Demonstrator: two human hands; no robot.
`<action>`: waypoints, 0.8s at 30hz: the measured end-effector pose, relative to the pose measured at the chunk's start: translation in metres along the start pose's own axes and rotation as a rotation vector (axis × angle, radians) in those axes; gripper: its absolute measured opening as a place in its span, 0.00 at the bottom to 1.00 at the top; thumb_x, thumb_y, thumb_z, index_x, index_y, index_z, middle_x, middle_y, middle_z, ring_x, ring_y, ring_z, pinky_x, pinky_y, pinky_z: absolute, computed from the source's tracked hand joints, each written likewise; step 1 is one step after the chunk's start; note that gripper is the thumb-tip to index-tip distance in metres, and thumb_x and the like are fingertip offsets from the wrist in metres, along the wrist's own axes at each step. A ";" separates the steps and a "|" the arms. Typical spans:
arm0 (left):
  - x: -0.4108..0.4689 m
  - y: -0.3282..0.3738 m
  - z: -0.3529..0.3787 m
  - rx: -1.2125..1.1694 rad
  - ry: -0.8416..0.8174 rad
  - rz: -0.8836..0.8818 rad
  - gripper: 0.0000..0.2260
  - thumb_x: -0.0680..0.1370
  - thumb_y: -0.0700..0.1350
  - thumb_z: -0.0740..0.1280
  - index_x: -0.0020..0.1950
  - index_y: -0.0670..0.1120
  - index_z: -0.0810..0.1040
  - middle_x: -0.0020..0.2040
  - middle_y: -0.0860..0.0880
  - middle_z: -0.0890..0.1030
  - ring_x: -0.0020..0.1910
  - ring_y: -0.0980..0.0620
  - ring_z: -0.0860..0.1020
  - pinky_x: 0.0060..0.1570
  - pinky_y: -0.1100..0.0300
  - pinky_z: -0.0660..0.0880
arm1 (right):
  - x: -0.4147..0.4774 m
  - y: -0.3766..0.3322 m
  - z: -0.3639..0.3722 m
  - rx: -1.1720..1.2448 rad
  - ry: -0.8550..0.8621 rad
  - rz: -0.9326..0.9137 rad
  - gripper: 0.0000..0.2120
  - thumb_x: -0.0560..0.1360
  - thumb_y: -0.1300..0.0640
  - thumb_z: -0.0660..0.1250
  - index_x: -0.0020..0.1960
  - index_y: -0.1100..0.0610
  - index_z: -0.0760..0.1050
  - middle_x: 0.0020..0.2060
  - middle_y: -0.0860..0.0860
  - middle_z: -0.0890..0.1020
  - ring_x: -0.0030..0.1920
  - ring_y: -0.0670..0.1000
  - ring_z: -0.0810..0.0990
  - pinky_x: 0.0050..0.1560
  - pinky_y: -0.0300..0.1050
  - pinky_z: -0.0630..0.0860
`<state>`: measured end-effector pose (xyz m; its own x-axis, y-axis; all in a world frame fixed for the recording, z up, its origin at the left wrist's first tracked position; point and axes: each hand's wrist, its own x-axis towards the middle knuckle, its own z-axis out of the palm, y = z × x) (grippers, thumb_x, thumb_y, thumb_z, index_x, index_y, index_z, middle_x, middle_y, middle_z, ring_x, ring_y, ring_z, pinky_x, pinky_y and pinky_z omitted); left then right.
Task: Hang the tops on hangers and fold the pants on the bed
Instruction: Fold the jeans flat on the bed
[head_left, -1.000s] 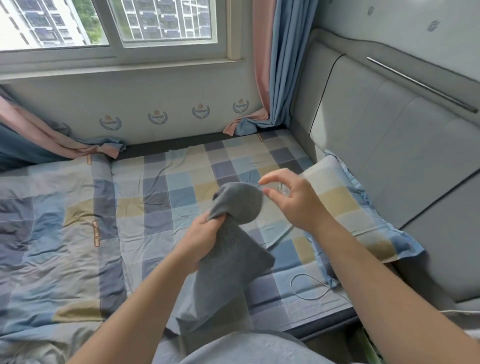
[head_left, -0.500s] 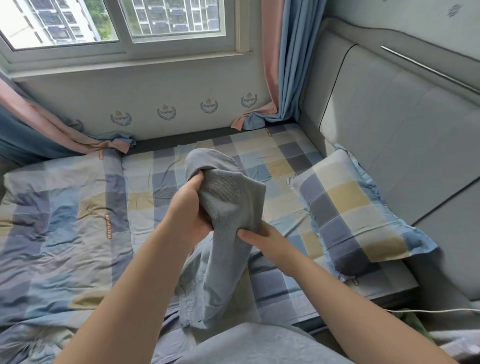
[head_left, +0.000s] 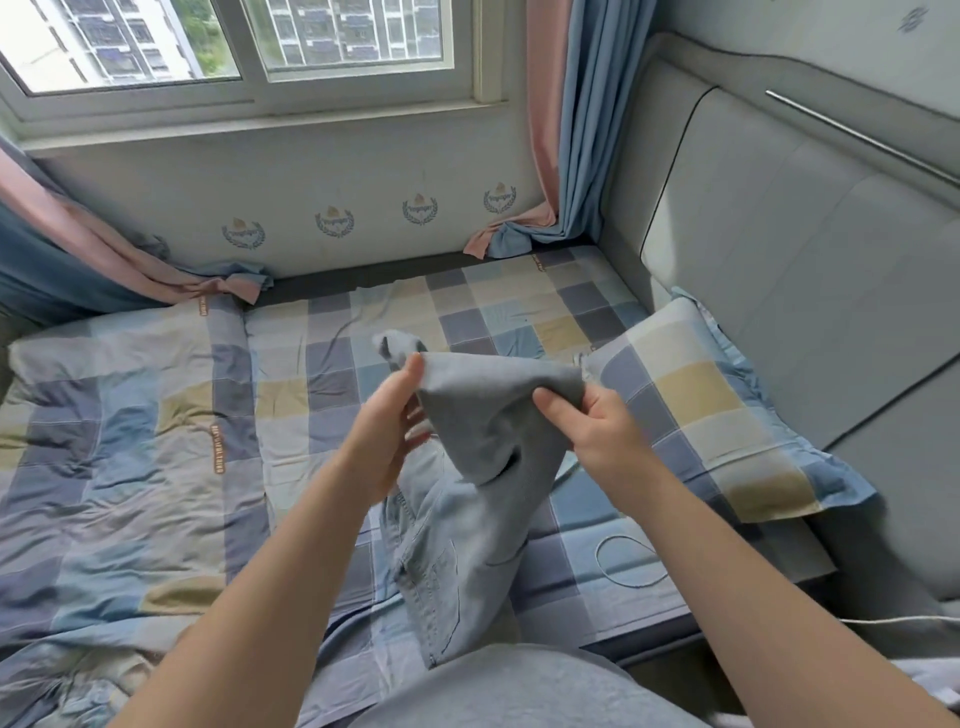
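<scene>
my two bare hands hold a pair of pale blue denim pants (head_left: 483, 426) up over the bed (head_left: 130, 415), above its near edge and toward the headboard end. my left hand (head_left: 387, 421) pinches the upper left corner of the cloth, thumb in front, fingers (head_left: 418, 423) curled behind it. my right hand (head_left: 592, 421) pinches the upper right corner the same way, so the top edge stretches between the two hands. the upper part shows a duller grey face, possibly the inside of a leg; i cannot tell. the rest hangs down toward my lap, bunched, with seams and a pocket showing.

a checked quilt (head_left: 104, 519) lies rumpled over the left half of the bed. a checked pillow (head_left: 701, 405) rests at the right end against the padded headboard (head_left: 779, 234). a thin white cord (head_left: 631, 564) loops by the near edge, between the hanging pants and the pillow.

risks, as i judge them: both grips catch only a narrow edge, so heavy denim could slip free. if a leg is inside out, the fold will be lumpy. laying the pants down to the right could trap the cord; to the left, the rumpled quilt would skew the fold.
</scene>
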<state>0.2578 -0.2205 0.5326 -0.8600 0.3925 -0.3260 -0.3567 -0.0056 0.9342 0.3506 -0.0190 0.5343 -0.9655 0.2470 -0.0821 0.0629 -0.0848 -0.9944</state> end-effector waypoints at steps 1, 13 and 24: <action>-0.001 -0.007 0.004 0.020 -0.062 0.003 0.34 0.74 0.69 0.61 0.71 0.48 0.71 0.66 0.44 0.80 0.66 0.44 0.78 0.70 0.46 0.71 | 0.000 -0.006 -0.001 0.003 0.010 -0.014 0.07 0.80 0.57 0.67 0.48 0.55 0.84 0.44 0.52 0.87 0.47 0.48 0.86 0.46 0.42 0.82; 0.004 -0.065 0.030 0.700 -0.207 0.106 0.11 0.77 0.60 0.67 0.48 0.54 0.82 0.44 0.55 0.85 0.44 0.52 0.82 0.47 0.46 0.78 | 0.027 -0.044 -0.020 0.086 0.122 -0.091 0.07 0.79 0.54 0.68 0.48 0.57 0.82 0.46 0.55 0.85 0.51 0.54 0.83 0.56 0.51 0.80; -0.007 -0.018 0.032 0.261 0.074 0.209 0.17 0.73 0.59 0.68 0.51 0.48 0.85 0.49 0.39 0.85 0.46 0.48 0.84 0.50 0.40 0.80 | 0.005 0.024 -0.010 0.072 -0.171 0.160 0.25 0.76 0.46 0.66 0.71 0.50 0.71 0.63 0.53 0.81 0.63 0.52 0.81 0.58 0.47 0.77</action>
<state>0.2818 -0.1934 0.5228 -0.9324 0.3396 -0.1239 -0.0724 0.1604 0.9844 0.3498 -0.0102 0.5096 -0.9740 0.0580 -0.2191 0.2057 -0.1801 -0.9619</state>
